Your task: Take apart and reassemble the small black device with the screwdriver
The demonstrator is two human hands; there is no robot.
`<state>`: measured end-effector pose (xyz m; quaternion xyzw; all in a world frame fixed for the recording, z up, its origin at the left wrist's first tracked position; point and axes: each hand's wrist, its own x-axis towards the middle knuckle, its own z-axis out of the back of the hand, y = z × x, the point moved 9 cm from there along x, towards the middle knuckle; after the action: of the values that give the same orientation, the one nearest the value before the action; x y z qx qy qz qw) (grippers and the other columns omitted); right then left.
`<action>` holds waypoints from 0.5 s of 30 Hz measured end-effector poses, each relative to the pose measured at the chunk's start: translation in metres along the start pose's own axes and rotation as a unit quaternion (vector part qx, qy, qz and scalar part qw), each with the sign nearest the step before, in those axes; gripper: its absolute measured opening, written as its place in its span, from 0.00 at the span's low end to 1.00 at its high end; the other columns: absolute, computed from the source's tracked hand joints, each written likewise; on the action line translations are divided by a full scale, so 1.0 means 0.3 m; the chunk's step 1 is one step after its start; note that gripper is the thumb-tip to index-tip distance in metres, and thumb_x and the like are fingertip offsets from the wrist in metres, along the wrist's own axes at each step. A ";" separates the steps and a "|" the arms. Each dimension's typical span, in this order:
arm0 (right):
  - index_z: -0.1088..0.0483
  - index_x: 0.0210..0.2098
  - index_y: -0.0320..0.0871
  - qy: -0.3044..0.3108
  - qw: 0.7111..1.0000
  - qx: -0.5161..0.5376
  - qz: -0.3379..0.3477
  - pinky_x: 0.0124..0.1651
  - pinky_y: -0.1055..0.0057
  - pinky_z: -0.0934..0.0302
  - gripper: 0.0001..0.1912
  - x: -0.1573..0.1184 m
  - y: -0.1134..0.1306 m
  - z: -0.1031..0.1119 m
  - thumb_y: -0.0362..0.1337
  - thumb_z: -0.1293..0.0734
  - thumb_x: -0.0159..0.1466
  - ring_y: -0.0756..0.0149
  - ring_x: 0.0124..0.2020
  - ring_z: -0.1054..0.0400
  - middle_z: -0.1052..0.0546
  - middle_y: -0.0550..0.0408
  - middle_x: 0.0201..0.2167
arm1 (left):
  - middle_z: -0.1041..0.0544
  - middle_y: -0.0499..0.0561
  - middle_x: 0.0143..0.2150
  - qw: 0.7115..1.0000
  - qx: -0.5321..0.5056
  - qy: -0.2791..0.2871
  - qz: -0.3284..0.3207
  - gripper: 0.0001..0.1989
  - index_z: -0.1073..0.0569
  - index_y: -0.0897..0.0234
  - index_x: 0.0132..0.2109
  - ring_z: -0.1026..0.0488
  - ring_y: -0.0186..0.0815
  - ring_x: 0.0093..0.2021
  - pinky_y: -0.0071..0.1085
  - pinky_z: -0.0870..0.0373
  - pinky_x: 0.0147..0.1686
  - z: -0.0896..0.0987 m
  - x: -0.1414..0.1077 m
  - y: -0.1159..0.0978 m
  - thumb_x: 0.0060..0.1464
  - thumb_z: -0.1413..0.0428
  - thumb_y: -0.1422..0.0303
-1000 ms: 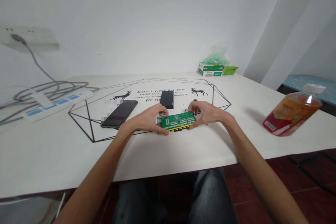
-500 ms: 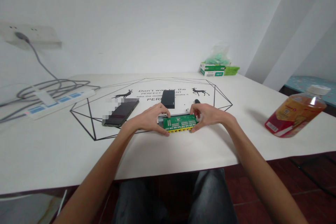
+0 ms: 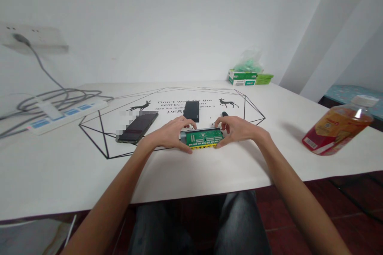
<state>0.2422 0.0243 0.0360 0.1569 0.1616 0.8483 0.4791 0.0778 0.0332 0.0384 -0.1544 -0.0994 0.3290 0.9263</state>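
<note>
Head camera view shows, at far left, a wall socket (image 3: 36, 38) of pale plastic, cut by the picture edge, and a smooth grey cable (image 3: 44, 67) which hangs from it and lies in loose loops. Near these loops is a long white power strip (image 3: 72, 116) with blue patches. Next comes a flat, glossy dark phone (image 3: 138, 127); its upper left side is hidden by blurred squares.

In the middle, the left hand (image 3: 172, 133) is curved around the left end of a green circuit board (image 3: 204, 137) and grips it between thumb and fingers, together with a greyish case (image 3: 182, 138) which seems to be of metal. The board is rectangular, with rows of pale parts too small to read. It is just above or on the smooth white table (image 3: 167, 183), I cannot tell which; its long axis goes from left to right, its printed face looks up, and its yellow edge points to the person. Behind it lies a matte black box (image 3: 191, 111), covering some printed letters. The right hand (image 3: 235, 129) pinches the board's right end and hides that corner; a small dark object (image 3: 225, 114) beyond its fingers is unclear.

Further right are green and white cartons (image 3: 243, 78) under a crumpled, transparent bag (image 3: 249, 63), then a tilted-looking plastic bottle (image 3: 335, 127) with amber liquid and white cap
</note>
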 end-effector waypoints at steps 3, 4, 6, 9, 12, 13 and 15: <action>0.29 0.41 0.46 -0.055 0.998 0.005 -0.018 0.31 0.70 0.42 0.26 0.011 -0.026 0.043 0.57 0.29 0.51 0.65 0.30 0.33 0.26 0.55 0.31 | 0.31 0.54 0.50 1.000 -0.020 0.002 0.006 0.38 0.33 0.57 0.55 0.34 0.46 0.50 0.37 0.37 0.47 0.005 -0.005 -0.006 0.36 0.36 0.48; 0.29 0.38 0.46 -0.089 0.995 -0.003 -0.038 0.31 0.70 0.42 0.23 0.014 -0.046 0.068 0.57 0.32 0.54 0.65 0.30 0.33 0.26 0.55 0.29 | 0.31 0.54 0.51 1.000 -0.027 -0.001 0.009 0.39 0.33 0.57 0.56 0.33 0.46 0.50 0.36 0.37 0.48 0.008 -0.007 -0.006 0.37 0.36 0.48; 0.29 0.33 0.45 -0.163 0.980 -0.044 -0.103 0.32 0.68 0.42 0.21 0.014 -0.107 0.117 0.57 0.36 0.58 0.63 0.30 0.32 0.25 0.54 0.28 | 0.29 0.55 0.50 0.999 -0.038 -0.013 0.015 0.38 0.33 0.57 0.58 0.32 0.45 0.50 0.36 0.36 0.48 0.015 -0.007 -0.001 0.40 0.37 0.48; 0.28 0.35 0.44 -0.231 0.939 -0.120 -0.225 0.32 0.66 0.42 0.21 0.004 -0.217 0.153 0.55 0.37 0.59 0.56 0.35 0.30 0.23 0.49 0.30 | 0.26 0.54 0.48 0.997 -0.051 -0.051 0.027 0.30 0.30 0.58 0.55 0.29 0.42 0.47 0.34 0.35 0.45 0.030 -0.002 0.024 0.49 0.43 0.49; 0.27 0.35 0.43 -0.188 0.936 -0.141 -0.262 0.33 0.64 0.40 0.25 0.034 -0.292 0.102 0.59 0.35 0.55 0.53 0.37 0.29 0.23 0.45 0.34 | 0.22 0.54 0.44 0.992 -0.064 -0.098 0.047 0.21 0.25 0.60 0.48 0.27 0.40 0.43 0.33 0.33 0.42 0.047 0.006 0.066 0.55 0.49 0.52; 0.27 0.34 0.42 -0.168 0.942 -0.136 -0.257 0.33 0.65 0.39 0.25 0.049 -0.306 0.079 0.59 0.35 0.54 0.53 0.38 0.29 0.23 0.44 0.35 | 0.21 0.54 0.43 0.990 -0.065 -0.110 0.053 0.19 0.24 0.60 0.46 0.26 0.40 0.42 0.33 0.33 0.41 0.052 0.008 0.079 0.56 0.49 0.54; 0.26 0.32 0.42 -0.156 0.945 -0.120 -0.260 0.33 0.65 0.39 0.22 0.066 -0.328 0.055 0.55 0.32 0.52 0.52 0.38 0.29 0.22 0.43 0.34 | 0.20 0.53 0.42 0.988 -0.061 -0.126 0.060 0.17 0.22 0.61 0.43 0.26 0.40 0.41 0.33 0.32 0.39 0.059 0.012 0.103 0.56 0.49 0.57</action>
<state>0.3145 0.0916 0.0114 0.1815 0.0169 0.6725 0.7173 0.0575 0.0620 0.0443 -0.1731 -0.2260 0.3942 0.8738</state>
